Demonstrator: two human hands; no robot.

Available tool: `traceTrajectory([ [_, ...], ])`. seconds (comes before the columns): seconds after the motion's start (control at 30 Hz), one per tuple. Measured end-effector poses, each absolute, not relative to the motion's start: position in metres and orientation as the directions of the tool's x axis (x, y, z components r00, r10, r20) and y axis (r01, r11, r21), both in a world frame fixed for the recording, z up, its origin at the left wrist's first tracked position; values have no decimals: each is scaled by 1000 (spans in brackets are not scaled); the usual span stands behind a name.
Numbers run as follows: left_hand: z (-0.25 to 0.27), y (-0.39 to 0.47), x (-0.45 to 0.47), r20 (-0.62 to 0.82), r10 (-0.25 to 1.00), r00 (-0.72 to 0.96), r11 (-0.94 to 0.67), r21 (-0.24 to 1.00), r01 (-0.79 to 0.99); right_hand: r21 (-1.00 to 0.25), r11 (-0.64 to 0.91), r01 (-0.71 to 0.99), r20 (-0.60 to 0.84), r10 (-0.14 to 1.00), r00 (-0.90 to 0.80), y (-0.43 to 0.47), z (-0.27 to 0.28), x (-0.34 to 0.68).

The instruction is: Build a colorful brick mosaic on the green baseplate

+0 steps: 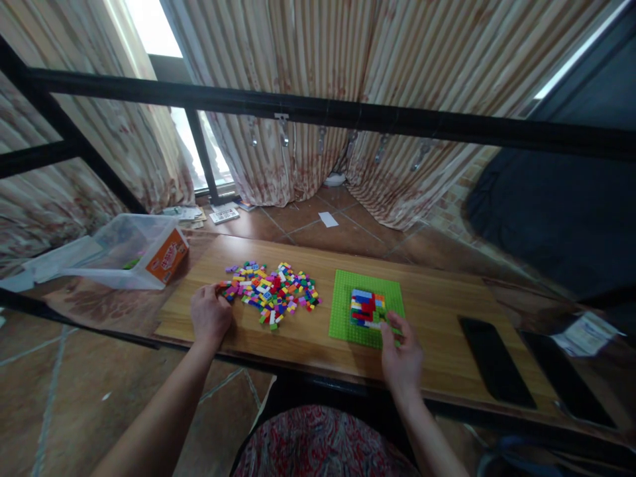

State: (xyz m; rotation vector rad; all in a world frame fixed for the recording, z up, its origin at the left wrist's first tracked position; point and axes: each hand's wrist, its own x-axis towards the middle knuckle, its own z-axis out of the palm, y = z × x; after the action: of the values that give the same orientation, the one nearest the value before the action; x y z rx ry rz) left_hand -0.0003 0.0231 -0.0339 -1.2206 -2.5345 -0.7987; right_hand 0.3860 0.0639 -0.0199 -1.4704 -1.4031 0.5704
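A loose pile of small coloured toy bricks (275,288) lies on the wooden board. At its left end my left hand (211,315) rests with curled fingers, touching the outermost bricks; what is in the fingers is hidden. To the right is a bright green studded baseplate (342,318). On it sits a low block of joined bricks (365,308), red, blue, white and orange among them. My right hand (403,350) reaches over the plate's near right corner, thumb and fingers bent and slightly apart beside the right side of the block. No brick shows clearly between them.
A clear plastic tub (129,248) with an orange label stands at the left. Two dark flat phone-like slabs (497,361) lie at the right, near a paper packet (589,333). A black metal rail (318,109) crosses beyond the board, in front of striped curtains (298,53).
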Motion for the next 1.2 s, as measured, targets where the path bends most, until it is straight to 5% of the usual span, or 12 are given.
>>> traceTrajectory([
  [0.3, -35, 22, -1, 399, 665, -631, 521, 359, 775, -765, 385, 516, 260, 918, -300, 10, -26, 325],
  [0.87, -31, 20, 2, 383, 667, -640, 496, 413, 764, -504, 478, 719, 269, 878, -395, 100, -22, 273],
  [1.2, -33, 19, 1, 368, 706, -606, 455, 421, 785, -597, 488, 637, 255, 868, -425, 96, -21, 279],
])
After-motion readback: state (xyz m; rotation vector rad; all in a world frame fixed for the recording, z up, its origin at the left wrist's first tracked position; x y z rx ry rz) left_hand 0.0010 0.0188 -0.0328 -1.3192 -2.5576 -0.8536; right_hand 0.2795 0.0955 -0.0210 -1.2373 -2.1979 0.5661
